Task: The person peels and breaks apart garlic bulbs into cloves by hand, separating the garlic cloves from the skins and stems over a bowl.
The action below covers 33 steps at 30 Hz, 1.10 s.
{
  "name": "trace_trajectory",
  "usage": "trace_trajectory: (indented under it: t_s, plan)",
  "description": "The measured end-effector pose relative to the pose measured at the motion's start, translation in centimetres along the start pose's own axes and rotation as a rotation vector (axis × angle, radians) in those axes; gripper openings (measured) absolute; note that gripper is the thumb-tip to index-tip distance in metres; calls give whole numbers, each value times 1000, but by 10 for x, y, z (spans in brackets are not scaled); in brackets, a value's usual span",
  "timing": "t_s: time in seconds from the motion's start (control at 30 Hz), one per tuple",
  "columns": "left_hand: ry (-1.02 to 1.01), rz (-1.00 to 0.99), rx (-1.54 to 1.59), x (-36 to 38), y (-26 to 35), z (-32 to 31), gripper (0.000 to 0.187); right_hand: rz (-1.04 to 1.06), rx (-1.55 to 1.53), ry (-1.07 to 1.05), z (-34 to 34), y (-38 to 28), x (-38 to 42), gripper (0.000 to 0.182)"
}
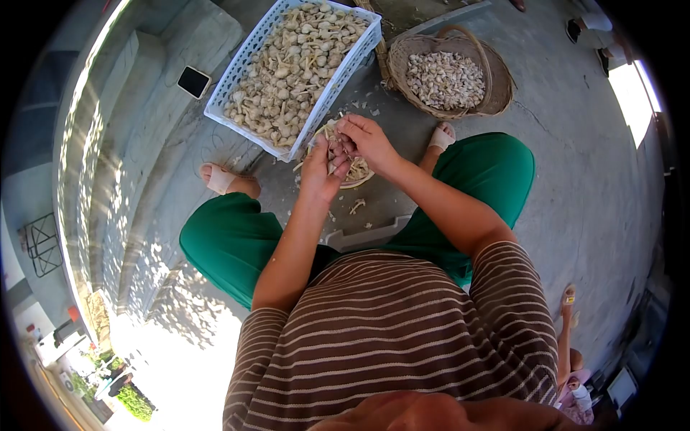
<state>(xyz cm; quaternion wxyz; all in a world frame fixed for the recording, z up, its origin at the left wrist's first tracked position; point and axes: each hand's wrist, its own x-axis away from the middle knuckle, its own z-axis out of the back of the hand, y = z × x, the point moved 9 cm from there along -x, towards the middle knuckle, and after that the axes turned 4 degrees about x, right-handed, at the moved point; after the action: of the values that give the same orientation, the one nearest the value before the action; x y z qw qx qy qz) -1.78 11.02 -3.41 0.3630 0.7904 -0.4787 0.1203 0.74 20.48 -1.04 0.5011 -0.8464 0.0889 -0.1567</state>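
Observation:
My two hands meet over a round container (357, 182) of garlic scraps and dry stalks between my feet. Curled with its palm upward, my left hand (321, 171) is closed around garlic, mostly hidden by the fingers. My right hand (369, 144) touches it from the right, thumb and fingers pinched together; what lies in that pinch is too small to make out. Just beyond, a pale blue plastic crate (330, 106) is heaped with whole garlic bulbs (291, 72). To its right, a woven basket (501, 85) with an arched handle holds separated garlic cloves (445, 80).
A phone (194, 82) lies on the grey ledge left of the crate. Loose stalks (357, 206) and skins are scattered on the concrete floor (568, 187). Another person's feet (586, 32) show at the upper right, and someone's leg (566, 330) at the lower right.

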Motion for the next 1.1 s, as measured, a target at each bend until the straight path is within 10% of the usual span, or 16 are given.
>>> trace_trajectory:
  t_s: [0.23,0.67,1.1]
  plan:
    - [-145,-85,41,-1,12,-33,18,-47,-411,214,30,-16,4,14]
    - [-107,-187,-90,-2,20,-23,22,-1,127,-22,-3,-26,11,19]
    - [-230,-59,66,0,16,-27,20,-20,-41,7,-7,-22,21,16]
